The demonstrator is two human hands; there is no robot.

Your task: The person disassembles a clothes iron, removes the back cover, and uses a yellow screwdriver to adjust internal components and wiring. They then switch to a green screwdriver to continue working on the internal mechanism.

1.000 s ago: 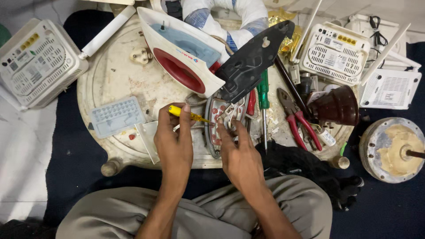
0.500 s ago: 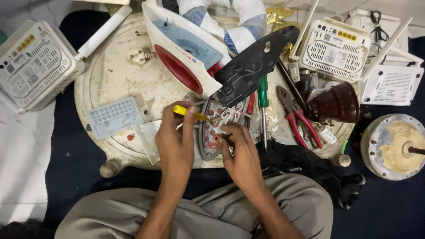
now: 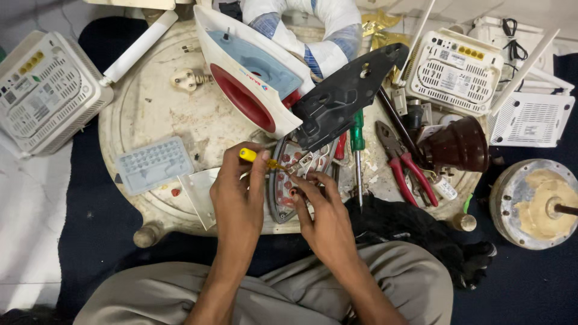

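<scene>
A round, stained, cream-coloured table (image 3: 150, 114) sits low on a dark blue floor covering, seen from above, with the person's knees in grey trousers at the bottom edge. At the table's near edge lies an iron soleplate (image 3: 289, 186), its inner parts showing. The left hand (image 3: 238, 195) has its grip closed around a small yellow screwdriver (image 3: 256, 157), the tip pointing at the soleplate. The right hand (image 3: 322, 207) rests its fingers on the soleplate, grip loosely curled; whether it pinches anything, I cannot tell. Just behind the soleplate, a black cover (image 3: 346, 96) leans over it, and the white and red iron shell (image 3: 247, 72) lies tilted toward the far edge. A green screwdriver (image 3: 357, 150) and red pliers (image 3: 406, 165) lie right of the soleplate. A grey tray (image 3: 153, 164) sits near the left edge, a white plug (image 3: 183, 78) behind it. White routers (image 3: 42, 90) lie off the table on both sides.
</scene>
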